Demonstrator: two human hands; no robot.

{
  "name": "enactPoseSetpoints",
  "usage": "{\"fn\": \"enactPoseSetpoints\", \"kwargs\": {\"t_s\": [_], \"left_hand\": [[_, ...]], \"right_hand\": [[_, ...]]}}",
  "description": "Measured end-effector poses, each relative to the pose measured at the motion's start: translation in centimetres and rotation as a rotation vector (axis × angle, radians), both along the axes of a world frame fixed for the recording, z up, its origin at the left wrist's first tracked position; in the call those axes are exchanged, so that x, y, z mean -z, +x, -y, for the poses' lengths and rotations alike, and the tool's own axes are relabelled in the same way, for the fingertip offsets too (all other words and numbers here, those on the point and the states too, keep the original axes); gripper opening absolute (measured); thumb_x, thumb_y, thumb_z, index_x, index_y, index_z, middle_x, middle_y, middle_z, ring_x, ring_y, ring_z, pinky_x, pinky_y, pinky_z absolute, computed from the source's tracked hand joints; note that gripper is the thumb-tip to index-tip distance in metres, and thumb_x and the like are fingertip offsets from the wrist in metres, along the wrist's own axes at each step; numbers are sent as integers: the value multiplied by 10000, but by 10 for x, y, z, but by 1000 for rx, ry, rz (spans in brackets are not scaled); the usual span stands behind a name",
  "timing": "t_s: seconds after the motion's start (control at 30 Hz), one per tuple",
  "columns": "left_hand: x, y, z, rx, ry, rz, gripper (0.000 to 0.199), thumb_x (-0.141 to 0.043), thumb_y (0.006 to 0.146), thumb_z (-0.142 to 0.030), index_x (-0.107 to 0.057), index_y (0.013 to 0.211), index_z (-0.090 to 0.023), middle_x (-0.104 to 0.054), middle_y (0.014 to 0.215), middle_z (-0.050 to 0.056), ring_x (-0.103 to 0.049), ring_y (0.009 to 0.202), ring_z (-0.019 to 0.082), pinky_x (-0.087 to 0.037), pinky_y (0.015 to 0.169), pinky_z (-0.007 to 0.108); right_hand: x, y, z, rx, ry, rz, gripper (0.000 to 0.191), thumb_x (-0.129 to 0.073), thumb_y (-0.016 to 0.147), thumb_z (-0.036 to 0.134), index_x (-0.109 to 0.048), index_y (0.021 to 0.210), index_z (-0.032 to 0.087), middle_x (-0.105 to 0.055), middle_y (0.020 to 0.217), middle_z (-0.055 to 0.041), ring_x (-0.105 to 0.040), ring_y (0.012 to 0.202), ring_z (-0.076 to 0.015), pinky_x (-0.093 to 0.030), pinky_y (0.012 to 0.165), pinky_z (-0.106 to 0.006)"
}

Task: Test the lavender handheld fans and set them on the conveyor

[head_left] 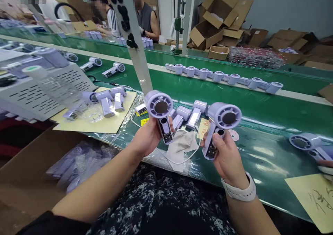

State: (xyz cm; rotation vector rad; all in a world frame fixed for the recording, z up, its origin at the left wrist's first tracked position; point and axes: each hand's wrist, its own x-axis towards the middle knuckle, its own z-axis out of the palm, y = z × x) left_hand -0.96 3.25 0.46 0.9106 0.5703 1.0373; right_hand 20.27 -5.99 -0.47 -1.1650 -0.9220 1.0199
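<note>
My left hand (pixel 148 137) is wrapped round the handle of a lilac handheld fan (pixel 159 105), its round head tilted up and the circuit board in its handle exposed. In my right hand (pixel 228 151) is a second lilac handheld fan (pixel 225 115), also with a bare board in the handle; my thumb lies across its front. Between and behind the two, several more lilac fans (pixel 184 112) lie on the green bench. A white cable (pixel 194 153) loops below them, past a crumpled grey-white cloth (pixel 180 143).
A row of fans (pixel 218 76) stands along the conveyor edge. Left are a slotted metal case (pixel 78 80) and yellow paper (pixel 114 125) bearing fans and a clear bottle. At right, another person's hand (pixel 326 169) touches a fan. A slanted white post (pixel 139 61) rises ahead; co-workers sit beyond.
</note>
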Motion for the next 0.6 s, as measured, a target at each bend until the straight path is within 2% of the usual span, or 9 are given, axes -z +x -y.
{"fn": "enactPoseSetpoints", "kwargs": {"t_s": [0.1, 0.2, 0.33, 0.47, 0.6], "left_hand": [[-1, 4, 8, 109, -57, 62, 446, -898, 709, -405, -665, 1044, -226, -643, 875, 8, -624, 756, 146, -566, 724, 296], [-1, 10, 21, 194, 3, 97, 534, -885, 706, -217, -599, 1156, -252, -617, 886, -9, -623, 767, 137, -553, 700, 279], [1, 15, 29, 280, 84, 77, 449, -843, 790, -263, -571, 1146, -232, -606, 915, 2, -640, 776, 144, -553, 688, 289], [3, 14, 29, 292, 158, 56, 419, -820, 834, -274, -550, 1150, -224, -616, 950, 4, -655, 799, 134, -548, 712, 275], [6, 13, 28, 296, 153, 11, 405, -800, 852, -292, -534, 1146, -210, -632, 976, 26, -677, 814, 156, -562, 754, 310]], "right_hand": [[-7, 4, 2, -33, -14, -188, 344, -775, 835, 429, -655, 1098, 242, -648, 980, -35, -626, 772, -168, -577, 695, -310], [-9, 1, 7, -93, 8, -178, 313, -772, 835, 395, -666, 1083, 235, -654, 964, -39, -621, 775, -169, -563, 691, -300], [-4, -5, 13, -153, 15, -213, 284, -761, 848, 396, -677, 1062, 229, -664, 953, -42, -628, 746, -166, -563, 668, -296], [1, -8, 11, -149, -32, -282, 325, -807, 817, 393, -687, 1061, 216, -666, 953, -36, -635, 744, -154, -570, 665, -274], [2, -10, 9, -166, -91, -325, 336, -810, 800, 390, -680, 1053, 211, -674, 971, -40, -638, 749, -155, -582, 681, -277]]}}
